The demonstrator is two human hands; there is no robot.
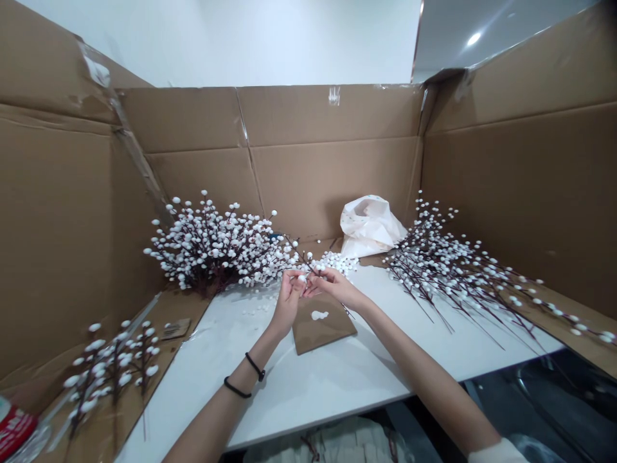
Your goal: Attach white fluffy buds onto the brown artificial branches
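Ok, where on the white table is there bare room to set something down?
The table is bare between left arm and right arm, before the brown board; left of the left arm; and between right arm and right sprigs. The back is crowded: left bunch, beads, bag.

Two black bands [245,378] circle the left wrist. A pale, off-white sleeve [499,452] covers part of the right arm.

The red container [15,427] is being cut by the left edge. The fingertips of both hands [308,283] are looking too small for telling their grip.
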